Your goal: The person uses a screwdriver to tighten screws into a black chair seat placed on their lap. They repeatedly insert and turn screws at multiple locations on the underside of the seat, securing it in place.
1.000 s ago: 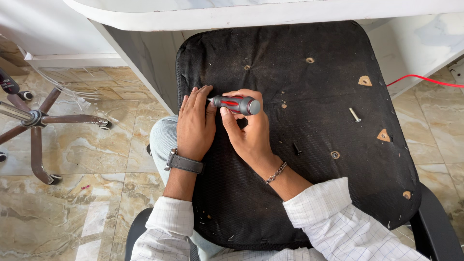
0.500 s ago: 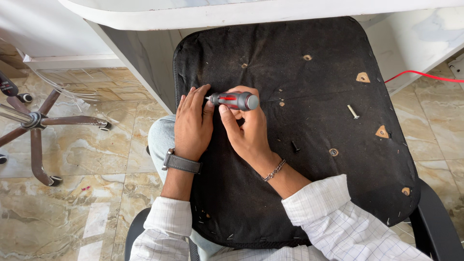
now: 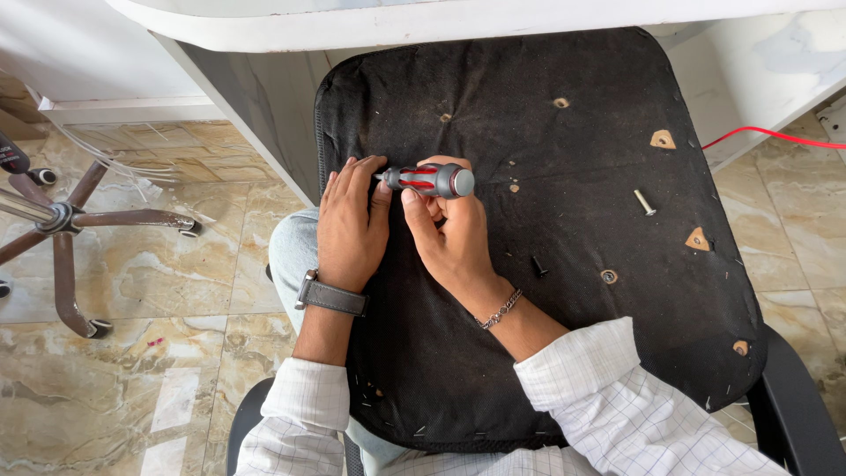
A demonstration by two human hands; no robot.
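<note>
1. Overhead, the person sits with a chair seat (image 3: 546, 291) turned underside-up across the lap, its far edge against the white desk (image 3: 458, 22); lying flat like this, the black fabric bottom faces the hands.
2. Right hand (image 3: 454, 242) has its grip clamped on a screwdriver (image 3: 429, 181) with a grey-and-red handle. The handle lies nearly level, butt end to the right, tip toward the left hand.
3. Left hand (image 3: 348, 225) lies flat near the seat's left edge, fingers together and extended, fingertips meeting the screwdriver's tip (likely steadying the tip on a fastener; the fastener itself is hidden under the fingers). Its grip closes on nothing that I can see.
4. A silver bolt (image 3: 645, 203) lies loose on the fabric, well apart from the hands to the right; a small dark screw (image 3: 538, 265) lies just beside the right wrist. Both rest on the flat seat, within reach.
5. Open mounting holes (image 3: 663, 139) show tan wood through torn fabric along the right side.
6. The wheeled chair base (image 3: 62, 220) stands apart on the marble floor (image 3: 159, 388) to the left.
7. A red cable (image 3: 775, 134) runs at the right edge.
</note>
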